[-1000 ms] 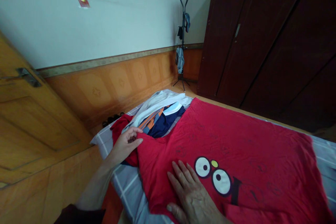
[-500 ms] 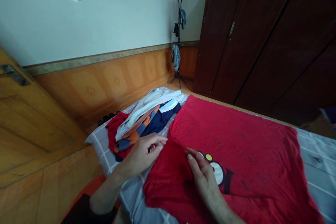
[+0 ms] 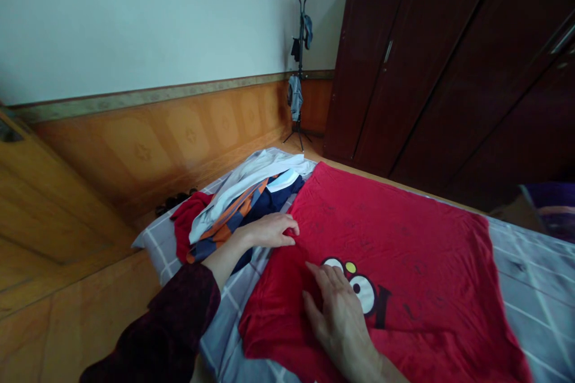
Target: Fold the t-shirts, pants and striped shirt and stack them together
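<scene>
A red shirt [image 3: 404, 239] with a cartoon eye print lies spread over a bed with a grey checked sheet [image 3: 534, 287]. My left hand [image 3: 272, 230] is at the shirt's left edge, fingers curved and thumb apart from them, with nothing visible between. Lower and to the right, my right hand [image 3: 335, 305] rests on the shirt beside the printed eyes, its fingers spread and thumb out. Left of the shirt is a loose pile of clothes: a white garment [image 3: 251, 170], an orange and grey one [image 3: 229, 218], a navy one [image 3: 269, 200] and a red one [image 3: 186, 221].
A coat rack [image 3: 300, 60] with a cap and clothes stands in the far corner. Dark wardrobes [image 3: 417, 72] line the right side beyond the bed. A wooden door [image 3: 49, 209] is on the left, and dark shoes [image 3: 173, 200] lie on the floor beside the bed.
My left hand has moved forward along the shirt's left edge. The fingers of my right hand have spread and now lie flatter on the shirt. The view has shifted slightly to the right.
</scene>
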A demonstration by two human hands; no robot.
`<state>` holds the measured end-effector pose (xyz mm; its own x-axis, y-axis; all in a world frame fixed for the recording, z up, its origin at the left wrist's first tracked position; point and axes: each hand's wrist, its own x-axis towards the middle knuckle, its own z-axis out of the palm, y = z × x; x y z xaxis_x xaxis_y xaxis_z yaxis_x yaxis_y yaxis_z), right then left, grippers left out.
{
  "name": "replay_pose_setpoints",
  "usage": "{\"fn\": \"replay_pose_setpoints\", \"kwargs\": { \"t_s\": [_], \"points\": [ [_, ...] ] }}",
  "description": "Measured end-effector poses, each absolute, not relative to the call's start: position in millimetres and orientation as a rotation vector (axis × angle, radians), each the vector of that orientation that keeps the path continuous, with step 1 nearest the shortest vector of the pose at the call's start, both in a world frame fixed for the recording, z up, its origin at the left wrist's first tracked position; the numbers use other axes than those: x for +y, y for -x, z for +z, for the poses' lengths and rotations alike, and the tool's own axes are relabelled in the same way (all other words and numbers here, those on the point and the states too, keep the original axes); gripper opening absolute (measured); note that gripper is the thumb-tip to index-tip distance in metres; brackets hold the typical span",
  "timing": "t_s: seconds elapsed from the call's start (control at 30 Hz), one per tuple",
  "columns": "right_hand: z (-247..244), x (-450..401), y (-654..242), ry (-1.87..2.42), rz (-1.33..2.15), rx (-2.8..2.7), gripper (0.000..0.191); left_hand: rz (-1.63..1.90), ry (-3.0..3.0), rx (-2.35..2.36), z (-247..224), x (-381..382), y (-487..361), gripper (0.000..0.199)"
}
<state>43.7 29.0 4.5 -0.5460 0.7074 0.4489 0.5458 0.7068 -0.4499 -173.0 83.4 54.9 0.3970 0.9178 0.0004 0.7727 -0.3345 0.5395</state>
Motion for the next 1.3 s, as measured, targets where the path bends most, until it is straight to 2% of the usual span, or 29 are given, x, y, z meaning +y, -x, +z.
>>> {"fn": "replay_pose_setpoints", "kwargs": {
  "t_s": [0.07,0.37,0.5,0.77,0.97,1.3],
  "points": [
    [4.3,27.8,-43.3,0.954,0.316,-2.32,0.037,0.458,-2.141,1.458,49.9,88.1,177.5,0.008],
    [4.6,31.4,-45.0,0.961,0.339,-2.333,0.039,0.591,-1.816,1.367,35.3,85.3,192.3,0.02],
    [5.4,34.2,-46.7,0.996,0.326,-2.374,0.036,0.585,-1.853,1.358,37.5,85.2,198.0,0.023],
    [15.8,28.8,-46.2,0.942,0.356,-2.48,0.037,0.592,-1.895,1.371,37.9,84.8,200.1,0.014],
    [6.8,30.4,-46.5,0.877,0.318,-2.447,0.024,0.598,-1.753,1.344,30.9,84.7,196.0,0.016],
    [17.0,40.1,-53.6,0.765,-0.074,-2.359,0.023,0.541,-1.943,1.363,39.5,85.9,204.5,0.028]
  ]
}}
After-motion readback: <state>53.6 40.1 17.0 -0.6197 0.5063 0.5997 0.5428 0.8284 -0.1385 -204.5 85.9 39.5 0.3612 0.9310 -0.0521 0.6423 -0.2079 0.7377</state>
